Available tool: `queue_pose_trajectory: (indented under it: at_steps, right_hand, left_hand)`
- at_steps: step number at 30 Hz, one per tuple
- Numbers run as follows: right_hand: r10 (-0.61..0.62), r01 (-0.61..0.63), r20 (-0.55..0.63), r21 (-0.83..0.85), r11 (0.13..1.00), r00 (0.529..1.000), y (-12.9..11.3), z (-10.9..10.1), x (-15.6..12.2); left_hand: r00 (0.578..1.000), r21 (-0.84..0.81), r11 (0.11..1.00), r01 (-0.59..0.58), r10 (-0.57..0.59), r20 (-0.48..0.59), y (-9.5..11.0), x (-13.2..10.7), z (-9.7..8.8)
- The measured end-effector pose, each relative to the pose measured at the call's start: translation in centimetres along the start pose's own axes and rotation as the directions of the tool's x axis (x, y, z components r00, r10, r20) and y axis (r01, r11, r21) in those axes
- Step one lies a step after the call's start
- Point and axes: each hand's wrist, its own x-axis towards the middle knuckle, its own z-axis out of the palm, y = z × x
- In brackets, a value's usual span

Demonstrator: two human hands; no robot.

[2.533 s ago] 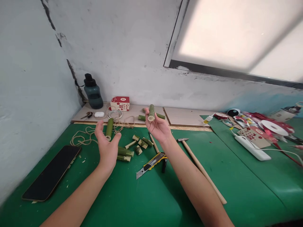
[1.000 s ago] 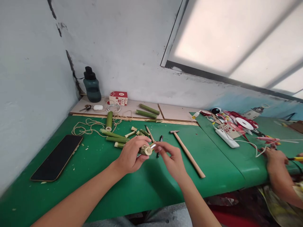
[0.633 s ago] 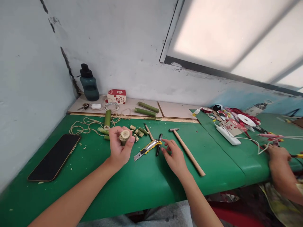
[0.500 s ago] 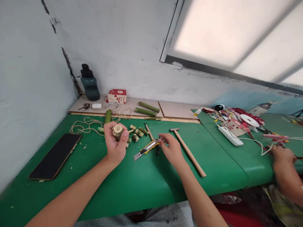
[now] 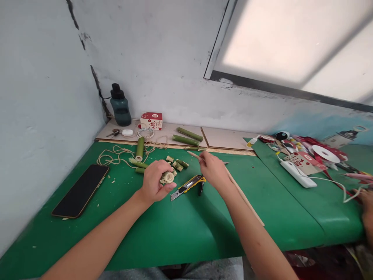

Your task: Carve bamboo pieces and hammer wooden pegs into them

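My left hand (image 5: 155,181) is closed around a short piece of bamboo (image 5: 168,177), its hollow cut end facing me. My right hand (image 5: 212,167) grips a slim, pencil-like wooden stick (image 5: 194,155), whose tip points left. Below and between the hands lies a yellow and silver utility knife (image 5: 188,186) with a small black object (image 5: 201,189) beside it. A hammer (image 5: 247,200) rests partly hidden behind my right hand and forearm. Several short bamboo pieces (image 5: 180,165) lie just beyond my left hand. A longer bamboo tube (image 5: 140,149) is farther back.
A phone (image 5: 80,190), twine (image 5: 112,152) and keys (image 5: 115,133) lie at left. A water bottle (image 5: 120,107) and a small box (image 5: 151,120) stand by the wall. Bamboo lengths (image 5: 186,140) rest on a board. At right are a power strip (image 5: 297,174) and another person's hand (image 5: 367,202).
My right hand has lifted the wooden stick from the table. My left hand has moved right and turned the bamboo piece. The view has shifted slightly left.
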Motion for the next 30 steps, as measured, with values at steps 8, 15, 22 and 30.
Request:
queue_pose_trajectory:
  at_steps: [8, 15, 22, 30]
  right_hand:
    - [-0.165, 0.509, -0.591, 0.483, 0.712, 0.790, -2.6, -7.7, -11.4]
    - [-0.255, 0.575, -0.560, 0.524, 0.628, 0.788, -5.7, -6.9, -11.9]
    - [-0.286, 0.553, -0.502, 0.534, 0.640, 0.816, -6.3, -6.2, -11.1]
    - [-0.367, 0.608, -0.497, 0.515, 0.604, 0.786, -6.2, -5.7, -10.9]
  left_hand:
    - [0.958, 0.201, 0.937, -0.287, 0.280, 0.061, -0.2, 0.6, 0.0]
    - [0.943, 0.262, 0.907, -0.330, 0.306, 0.131, 0.3, 0.5, 0.2]
    - [0.942, 0.270, 0.905, -0.329, 0.292, 0.168, 0.5, 0.6, 0.0]
    - [0.936, 0.247, 0.907, -0.341, 0.303, 0.179, 0.6, 0.6, 0.1]
